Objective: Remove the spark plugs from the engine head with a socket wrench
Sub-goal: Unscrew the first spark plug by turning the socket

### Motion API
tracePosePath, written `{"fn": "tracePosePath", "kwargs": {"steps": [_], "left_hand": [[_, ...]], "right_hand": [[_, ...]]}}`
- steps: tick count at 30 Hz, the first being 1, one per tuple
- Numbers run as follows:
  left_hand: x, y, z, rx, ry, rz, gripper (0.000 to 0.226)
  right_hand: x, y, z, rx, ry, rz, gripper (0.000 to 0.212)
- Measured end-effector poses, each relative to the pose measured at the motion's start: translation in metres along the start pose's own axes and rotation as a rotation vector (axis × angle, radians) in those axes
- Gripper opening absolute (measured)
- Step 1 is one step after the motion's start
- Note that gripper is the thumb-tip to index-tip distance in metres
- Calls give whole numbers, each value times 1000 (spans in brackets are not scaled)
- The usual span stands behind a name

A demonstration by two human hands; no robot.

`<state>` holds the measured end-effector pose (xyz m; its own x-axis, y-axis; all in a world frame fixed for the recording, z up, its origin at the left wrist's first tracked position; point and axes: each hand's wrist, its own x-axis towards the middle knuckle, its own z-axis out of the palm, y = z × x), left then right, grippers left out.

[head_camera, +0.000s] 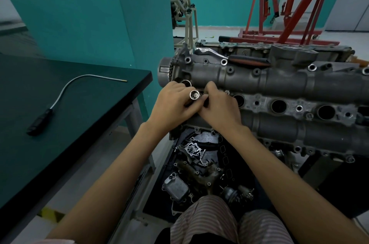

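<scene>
- The left hand (pixel 171 102) grasps a chrome socket (pixel 194 95) with its open mouth turned up toward the camera; something pale sits inside it, probably the top of a spark plug, though the view is too small to be sure.
- The right hand (pixel 218 105) has its fingers curled in against the socket's lower end, where a dark piece shows between the two hands; I judge this grip is pinching that piece, but what it is I cannot tell.
- Both hands hover over the near-left end of the engine head (pixel 279 88), just beside the first plug well (pixel 186 83).
- Four plug wells run along the head; they look dark, and whether plugs remain in them cannot be seen.
- The ratchet wrench (pixel 211 53) lies on the far side of the head, in no hand.
- Judgement: one plug seems to be out and being freed from the socket; the other wells are likely left.
- A flexible pickup tool (pixel 65 92) rests on the dark tabletop (pixel 79 120) at left.
</scene>
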<state>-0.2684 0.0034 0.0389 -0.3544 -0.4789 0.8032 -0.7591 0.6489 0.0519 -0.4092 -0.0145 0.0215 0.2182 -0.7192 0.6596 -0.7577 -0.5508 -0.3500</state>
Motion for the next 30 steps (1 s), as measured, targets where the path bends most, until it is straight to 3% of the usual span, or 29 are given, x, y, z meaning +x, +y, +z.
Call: {"fn": "tracePosePath", "kwargs": {"steps": [3,7,13,20,26,30], "left_hand": [[-3,2,6,-13,94,-24,37],[-4,5,5,-46,79,-48,26],[-4,3,11,-6,184,-14,42],[-3,5,7,-61,120,-56,30],[-4,4,13,-10,200,-44,44],[-5,4,11,-16,194,-37,38]], "right_hand": [[-1,1,0,-10,13,-21,26],[-1,1,-1,-44,-9,-45,27],[0,1,-1,-7,13,-15,24],[0,1,-1,-28,-19,-33,27],[0,2,0,15,3,-10,26],[-1,1,-2,-3,-23,-24,26]]}}
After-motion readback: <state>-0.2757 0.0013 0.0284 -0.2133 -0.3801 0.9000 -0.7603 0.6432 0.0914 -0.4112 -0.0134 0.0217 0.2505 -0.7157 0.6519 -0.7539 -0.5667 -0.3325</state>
